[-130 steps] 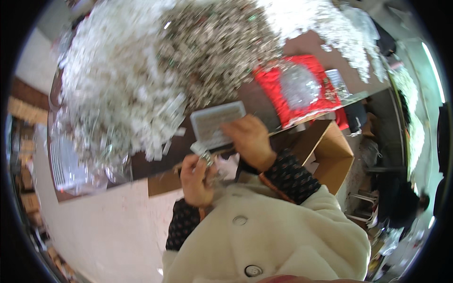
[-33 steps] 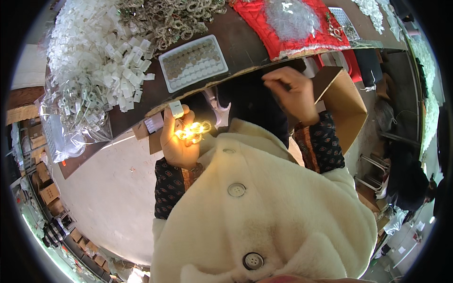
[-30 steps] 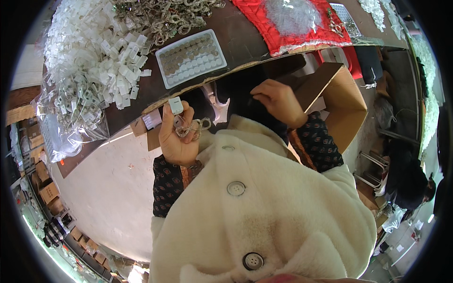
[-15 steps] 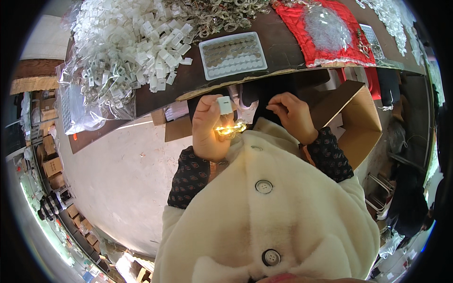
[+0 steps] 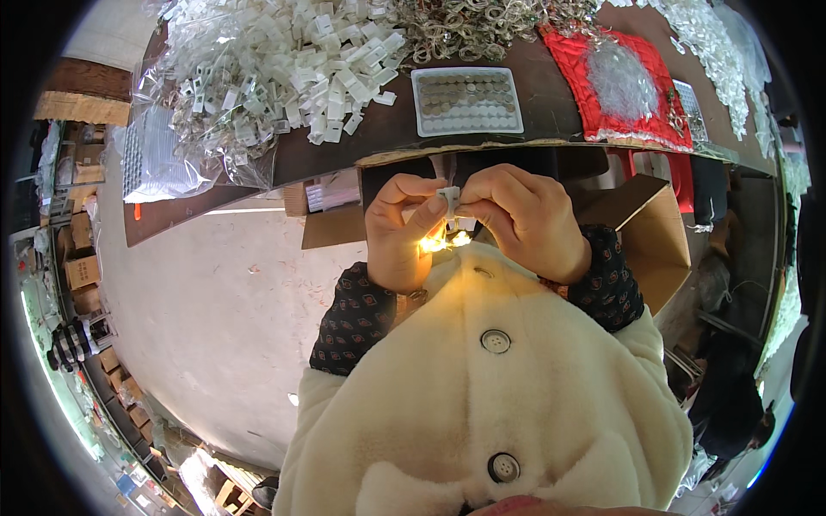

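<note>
In front of my chest, my left hand (image 5: 404, 230) pinches a small white plastic case (image 5: 449, 199) between thumb and fingers. My right hand (image 5: 532, 219) meets it from the other side, its thumb and forefinger closed at the case's right edge. Whether a tiny part sits between those right fingertips is hidden. Below the case hangs a bundle of lit, warm yellow string lights (image 5: 443, 242), partly behind the left fingers. On the table just beyond lies a white tray (image 5: 469, 131) with rows of round coin cells (image 5: 469, 93).
A dark table (image 5: 344, 159) spans the far side. It bears a heap of white cases (image 5: 335, 73), tangled string lights (image 5: 465, 26), and a red cloth (image 5: 572, 73) with clear strands (image 5: 621, 82). An open cardboard box (image 5: 658, 232) stands under the table at right.
My right hand has moved left to the white case and closed at its edge. My left hand has shifted slightly right and turned the case. The view has shifted a little.
</note>
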`<state>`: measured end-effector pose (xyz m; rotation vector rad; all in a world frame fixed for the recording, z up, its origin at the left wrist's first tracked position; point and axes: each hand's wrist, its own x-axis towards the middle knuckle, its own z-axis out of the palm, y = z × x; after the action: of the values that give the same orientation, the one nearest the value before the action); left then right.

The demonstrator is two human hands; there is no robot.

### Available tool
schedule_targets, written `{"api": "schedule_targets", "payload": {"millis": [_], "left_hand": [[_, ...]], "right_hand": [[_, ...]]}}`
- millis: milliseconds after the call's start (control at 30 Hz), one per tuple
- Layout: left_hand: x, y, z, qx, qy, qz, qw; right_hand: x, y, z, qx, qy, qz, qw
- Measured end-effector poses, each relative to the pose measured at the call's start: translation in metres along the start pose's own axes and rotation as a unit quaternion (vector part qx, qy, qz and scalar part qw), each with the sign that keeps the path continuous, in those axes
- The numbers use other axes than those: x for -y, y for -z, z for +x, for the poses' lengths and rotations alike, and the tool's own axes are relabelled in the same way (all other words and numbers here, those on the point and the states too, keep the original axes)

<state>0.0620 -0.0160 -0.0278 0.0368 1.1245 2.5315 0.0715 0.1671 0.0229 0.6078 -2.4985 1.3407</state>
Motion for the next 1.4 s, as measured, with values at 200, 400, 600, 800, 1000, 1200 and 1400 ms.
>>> {"api": "schedule_targets", "payload": {"millis": [200,400,600,800,1000,1200,1400], "left_hand": [[-0.002,0.01,0.001,0.011,-0.012,0.002,1.0],[-0.008,0.021,0.001,-0.019,-0.001,-0.065,0.998],[-0.013,0.034,0.005,-0.013,-0.013,-0.081,0.997],[-0.022,0.053,0.019,-0.085,-0.026,-0.101,0.991],[-0.028,0.063,0.03,-0.122,-0.001,-0.149,0.981],[-0.031,0.068,0.039,-0.096,0.003,-0.101,0.99],[-0.041,0.061,0.049,-0.111,0.027,-0.112,0.987]], "right_hand": [[0.003,-0.002,0.008,0.034,0.038,-0.026,0.998],[0.006,-0.016,0.018,0.028,-0.08,0.068,0.994],[0.007,-0.03,0.037,0.036,-0.039,0.032,0.998],[-0.016,-0.052,0.083,0.046,-0.098,0.008,0.994],[-0.052,-0.092,0.134,-0.035,-0.018,-0.193,0.98],[-0.057,-0.095,0.141,-0.034,-0.043,-0.144,0.988],[-0.051,-0.08,0.148,-0.055,0.011,-0.068,0.996]]}}
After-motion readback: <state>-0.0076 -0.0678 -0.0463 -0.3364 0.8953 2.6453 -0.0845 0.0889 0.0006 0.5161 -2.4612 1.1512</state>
